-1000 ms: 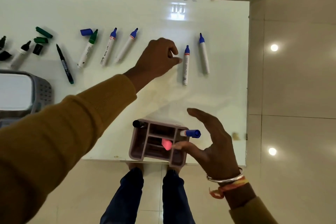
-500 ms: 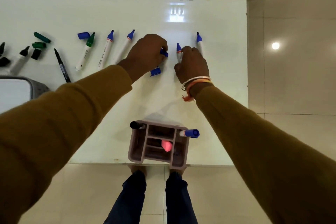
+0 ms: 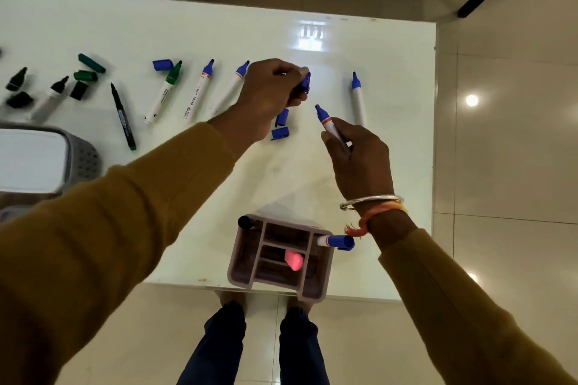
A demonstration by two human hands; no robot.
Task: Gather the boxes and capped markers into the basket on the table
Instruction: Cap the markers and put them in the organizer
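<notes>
My left hand [image 3: 271,94] is closed on a blue cap [image 3: 305,83] above the middle of the white table [image 3: 219,25]. My right hand [image 3: 356,156] holds an uncapped blue marker [image 3: 327,122], tip pointing up and left. Two loose blue caps [image 3: 281,126] lie between the hands. Another uncapped blue marker [image 3: 358,98] lies to the right. A compartmented organizer [image 3: 280,259] at the near edge holds a capped blue marker [image 3: 336,241], a black one [image 3: 247,222] and a pink item [image 3: 294,260]. A grey basket [image 3: 79,159] with a white box [image 3: 31,159] sits at the left.
Left of my hand lie two uncapped blue markers [image 3: 200,91], a green-tipped marker [image 3: 164,92], a blue cap [image 3: 162,65], a thin black pen [image 3: 123,117], green caps [image 3: 90,62], and black markers and caps [image 3: 50,97]. The table's right edge [image 3: 434,134] borders tiled floor.
My right hand lifted a blue marker off the table and drew it back toward me. My left hand raised a blue cap; two caps now lie uncovered between the hands.
</notes>
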